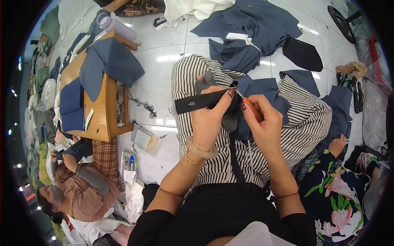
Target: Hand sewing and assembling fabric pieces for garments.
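My left hand is closed on a black fabric strip, which sticks out to the left and bears a small greyish mark. Small orange-handled snips are held in my right hand. Their thin metal tip meets the strip's end by my left thumb; whether the blades are apart is too small to tell. Under my hands, a grey plush piece with a pink spot lies on my striped trousers. Slate-blue cloth pieces are spread over my lap.
At the left stands a wooden stool bearing folded blue cloth and a lilac bottle. Grey-blue fabric and a black piece lie on the tiled floor ahead. Co-workers sit close at left and right.
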Demonstrator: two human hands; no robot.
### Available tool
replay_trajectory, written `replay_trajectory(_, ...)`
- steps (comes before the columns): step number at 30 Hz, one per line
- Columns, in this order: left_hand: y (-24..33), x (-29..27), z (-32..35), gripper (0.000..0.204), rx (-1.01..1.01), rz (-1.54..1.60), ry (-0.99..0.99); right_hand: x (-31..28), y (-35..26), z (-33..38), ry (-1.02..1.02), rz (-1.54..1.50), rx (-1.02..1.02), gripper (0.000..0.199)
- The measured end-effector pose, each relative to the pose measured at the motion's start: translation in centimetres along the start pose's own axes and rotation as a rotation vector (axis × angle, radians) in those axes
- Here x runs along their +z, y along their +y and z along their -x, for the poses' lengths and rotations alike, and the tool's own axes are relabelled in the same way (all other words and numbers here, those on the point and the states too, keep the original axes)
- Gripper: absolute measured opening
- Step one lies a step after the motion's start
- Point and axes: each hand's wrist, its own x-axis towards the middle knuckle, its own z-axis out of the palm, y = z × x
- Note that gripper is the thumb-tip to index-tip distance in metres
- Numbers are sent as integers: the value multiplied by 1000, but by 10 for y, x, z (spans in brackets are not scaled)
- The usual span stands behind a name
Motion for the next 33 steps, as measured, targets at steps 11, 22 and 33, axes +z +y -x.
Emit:
replay_trajectory(11,-34,12,2,11,483,-472,67,0,10,-15,-33,-225,25,10)
replay_trajectory(22,-28,8,5,14,480,-400,124,-25,28,-39,-376,-309,2,23)
replay_trajectory(33,-38,7,-1,19,413,-480,124,-27,33,-39,-269,-8,-181,14)
